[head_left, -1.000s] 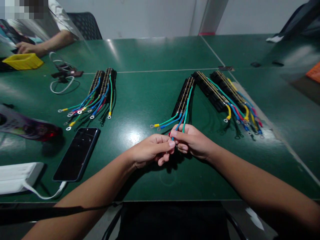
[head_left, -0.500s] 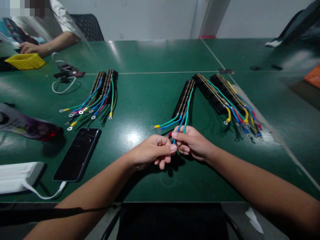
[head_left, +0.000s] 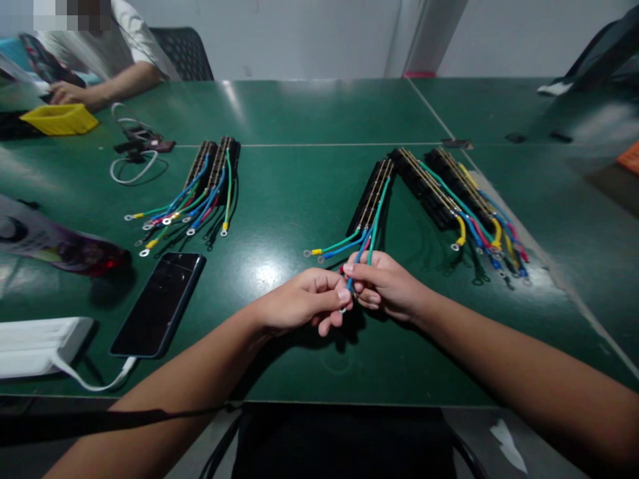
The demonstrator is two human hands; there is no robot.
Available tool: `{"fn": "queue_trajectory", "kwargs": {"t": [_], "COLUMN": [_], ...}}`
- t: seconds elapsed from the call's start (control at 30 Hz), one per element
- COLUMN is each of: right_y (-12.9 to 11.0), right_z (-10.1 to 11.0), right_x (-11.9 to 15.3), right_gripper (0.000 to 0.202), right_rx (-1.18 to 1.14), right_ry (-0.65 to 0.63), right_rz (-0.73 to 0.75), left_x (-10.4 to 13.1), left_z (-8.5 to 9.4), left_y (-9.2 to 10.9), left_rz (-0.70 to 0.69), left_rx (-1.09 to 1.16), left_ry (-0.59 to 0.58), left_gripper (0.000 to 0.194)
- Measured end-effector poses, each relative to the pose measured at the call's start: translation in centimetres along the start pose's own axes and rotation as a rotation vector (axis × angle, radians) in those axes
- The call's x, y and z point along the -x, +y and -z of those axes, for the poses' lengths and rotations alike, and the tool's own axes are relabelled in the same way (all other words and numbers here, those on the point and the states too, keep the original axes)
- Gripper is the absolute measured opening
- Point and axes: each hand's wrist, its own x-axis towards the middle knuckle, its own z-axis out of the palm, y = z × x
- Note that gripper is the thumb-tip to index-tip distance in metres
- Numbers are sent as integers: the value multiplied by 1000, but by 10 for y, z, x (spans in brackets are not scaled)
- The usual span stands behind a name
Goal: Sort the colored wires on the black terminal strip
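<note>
My left hand [head_left: 319, 301] pinches the end of a blue wire [head_left: 361, 250], its ring terminal [head_left: 343, 310] just showing below the fingertips. Close beside it, my right hand [head_left: 384, 283] is closed around the same blue wire a little higher up; a green wire [head_left: 379, 211] passes behind its fingers. These wires come off a black terminal block [head_left: 368, 199] with brass-coloured strips, lying slanted on the green table. Two more wires from that block, ending in a yellow-sleeved ring terminal [head_left: 313, 252] and a blue-sleeved one [head_left: 325, 256], lie to the left of my hands.
Further wired blocks lie right [head_left: 426, 189] and left [head_left: 219, 173]. At left are a phone [head_left: 158, 306] on a cable, a white power bank [head_left: 40, 347], a drink bottle [head_left: 60, 243] and a yellow bin [head_left: 60, 120]. A person's arm [head_left: 124, 81] rests at the far left.
The view has shifted slightly, so things on the table appear a little further right. Both hands stay on the blue wire, and its ring terminal now shows below my left fingertips.
</note>
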Motion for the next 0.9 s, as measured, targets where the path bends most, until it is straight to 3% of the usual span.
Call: {"fn": "queue_trajectory", "kwargs": {"t": [0.27,0.73,0.9], "right_y": [2,2,3], "right_z": [1,10,6], "right_x": [3,6,5], "right_gripper": [29,21,23], "right_rx": [-31,-132,-118], "right_ry": [22,-59,-26], "right_rz": [43,44,70], "left_x": [0,1,0], "left_z": [1,1,1], "left_y": [2,5,5], "left_rz": [-3,-24,-50], "left_rx": [94,98,18], "left_ry": [-23,-24,59], "left_gripper": [37,34,33]}}
